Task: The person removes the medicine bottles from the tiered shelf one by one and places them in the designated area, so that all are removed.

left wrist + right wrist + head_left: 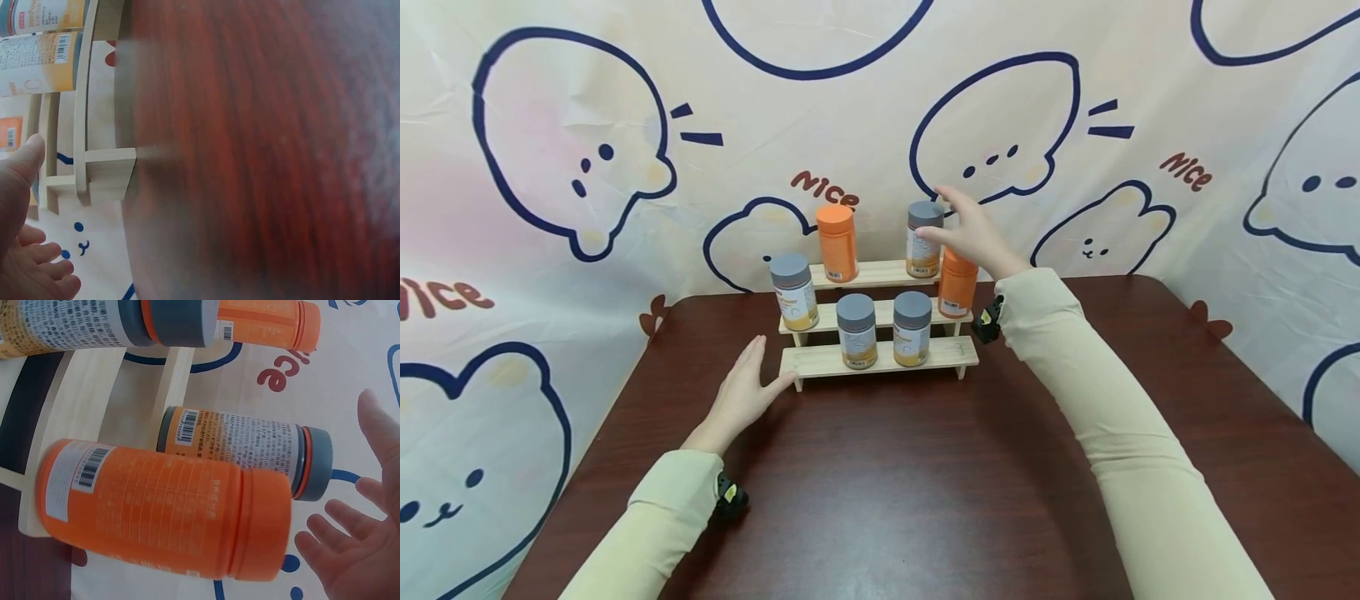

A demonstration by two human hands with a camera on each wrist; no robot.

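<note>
My right hand [973, 233] is raised at the top step of a small wooden rack, fingers spread around the grey-capped jar [922, 250]. In the right wrist view a gap shows between the fingers and that jar's cap [317, 464]. Just below the hand, an orange bottle [957, 287] stands on the middle step, partly covering the jar in the right wrist view. My left hand [741, 396], thumb apart from the fingers, hovers by the left end of the rack's bottom step [812, 361]. It holds nothing. Whether its thumb touches the step, I cannot tell.
Another orange bottle [837, 243] stands on the top step at left. A grey-capped jar [794, 293] sits at the left of the middle step. Two more grey-capped jars, one left [857, 332] and one right [912, 329], occupy the bottom step. A printed cloth [865, 125] hangs behind the dark wooden table [880, 483].
</note>
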